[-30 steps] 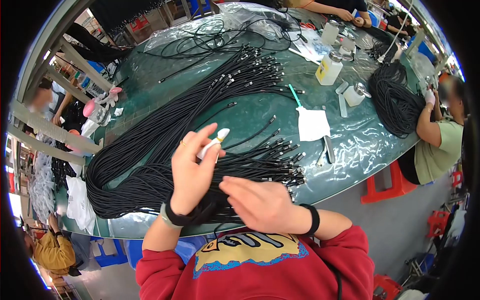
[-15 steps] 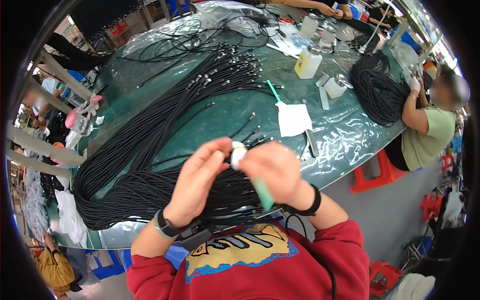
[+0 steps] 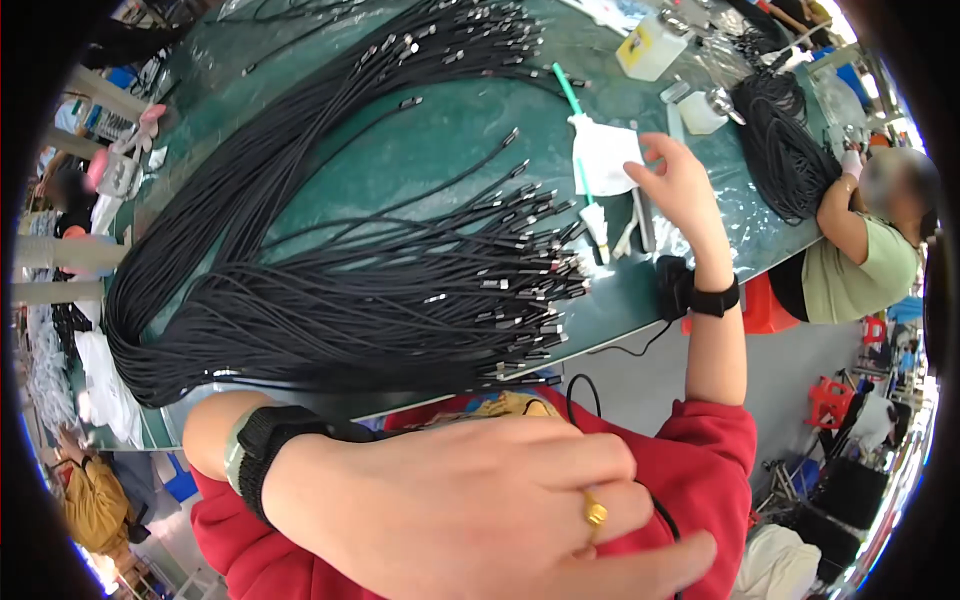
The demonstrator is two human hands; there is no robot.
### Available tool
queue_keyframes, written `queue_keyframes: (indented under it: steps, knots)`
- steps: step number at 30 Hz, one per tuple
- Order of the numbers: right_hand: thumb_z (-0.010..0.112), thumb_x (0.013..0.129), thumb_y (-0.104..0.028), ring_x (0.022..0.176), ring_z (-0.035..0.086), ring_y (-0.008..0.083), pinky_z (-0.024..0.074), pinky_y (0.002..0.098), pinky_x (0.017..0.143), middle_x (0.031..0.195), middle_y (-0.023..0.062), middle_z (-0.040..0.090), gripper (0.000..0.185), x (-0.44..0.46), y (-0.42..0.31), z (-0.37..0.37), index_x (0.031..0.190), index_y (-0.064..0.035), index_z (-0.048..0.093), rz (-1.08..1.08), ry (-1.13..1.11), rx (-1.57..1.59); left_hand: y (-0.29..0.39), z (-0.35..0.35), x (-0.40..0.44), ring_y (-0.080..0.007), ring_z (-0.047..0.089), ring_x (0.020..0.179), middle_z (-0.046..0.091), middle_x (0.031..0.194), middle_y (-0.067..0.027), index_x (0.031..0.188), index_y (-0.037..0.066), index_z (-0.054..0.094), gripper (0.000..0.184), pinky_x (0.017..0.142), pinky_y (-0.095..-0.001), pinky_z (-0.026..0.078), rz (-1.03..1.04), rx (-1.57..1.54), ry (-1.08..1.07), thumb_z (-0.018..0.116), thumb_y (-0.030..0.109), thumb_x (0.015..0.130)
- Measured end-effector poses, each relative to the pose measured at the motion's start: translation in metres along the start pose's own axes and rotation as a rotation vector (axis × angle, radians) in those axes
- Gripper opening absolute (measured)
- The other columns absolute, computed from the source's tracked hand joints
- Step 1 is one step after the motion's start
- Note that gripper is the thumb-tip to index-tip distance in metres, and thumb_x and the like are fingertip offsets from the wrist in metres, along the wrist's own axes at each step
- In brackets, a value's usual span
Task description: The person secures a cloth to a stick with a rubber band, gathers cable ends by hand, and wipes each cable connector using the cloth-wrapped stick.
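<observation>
My left hand [image 3: 460, 500] is raised close to the camera, its back showing. A gold ring [image 3: 595, 512] is on one finger; one finger stretches out, others bend, and no held thing shows. My right hand [image 3: 683, 185] hovers over the right edge of a white cloth [image 3: 602, 150], thumb and fingers apart. A green stick [image 3: 566, 88] sticks out beyond the cloth's top. Below it, a second stick with a white wrapped end [image 3: 594, 225] lies on the table. Beside it is a dark-handled tool [image 3: 644, 222]. A large bundle of black cables [image 3: 330, 290] with metal plugs lies left of these.
White bottles with yellow labels and metal tops [image 3: 650, 50] stand at the back right, near a smaller bottle [image 3: 705, 110]. Another coil of black cables [image 3: 783, 145] lies by a seated person in a green shirt [image 3: 865, 250]. A red stool [image 3: 828, 402] stands on the floor.
My hands have parted: the left rises toward the camera, the right moves to the cloth. The green-and-white item from my hands now lies on the table. The view has tilted down.
</observation>
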State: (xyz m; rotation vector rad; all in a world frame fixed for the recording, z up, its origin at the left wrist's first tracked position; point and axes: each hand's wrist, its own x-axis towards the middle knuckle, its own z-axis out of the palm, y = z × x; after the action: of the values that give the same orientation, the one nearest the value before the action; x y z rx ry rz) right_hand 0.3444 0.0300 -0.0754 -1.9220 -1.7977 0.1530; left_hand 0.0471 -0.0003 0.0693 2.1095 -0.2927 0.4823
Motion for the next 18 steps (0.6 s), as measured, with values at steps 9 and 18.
queue_keyframes:
  steps: [9,18]
  knots:
    - [0.060,0.071,-0.010,0.061,0.052,0.0178,0.0425,0.0275,0.059,0.067,0.0085,0.055,0.017,0.012,0.012,0.002,0.083,0.0026,0.057,0.166,-0.032,0.070,-0.014,-0.014,-0.006,-0.0186,0.053,0.076,0.054,0.090,-0.0045,0.101,0.012,0.057,0.035,0.056,-0.0235,0.044,0.207,0.110,-0.019,0.053,0.008,0.067]
    - [0.062,0.070,-0.008,0.068,0.051,0.0201,0.0424,0.0295,0.063,0.079,0.0098,0.053,0.014,0.001,0.042,-0.038,0.077,0.0015,0.056,0.226,0.452,-0.154,-0.005,-0.056,-0.067,-0.0246,0.056,0.071,0.057,0.081,-0.0085,0.094,0.002,0.059,0.034,0.062,-0.0331,0.045,-0.690,0.385,-0.029,0.064,0.010,0.062]
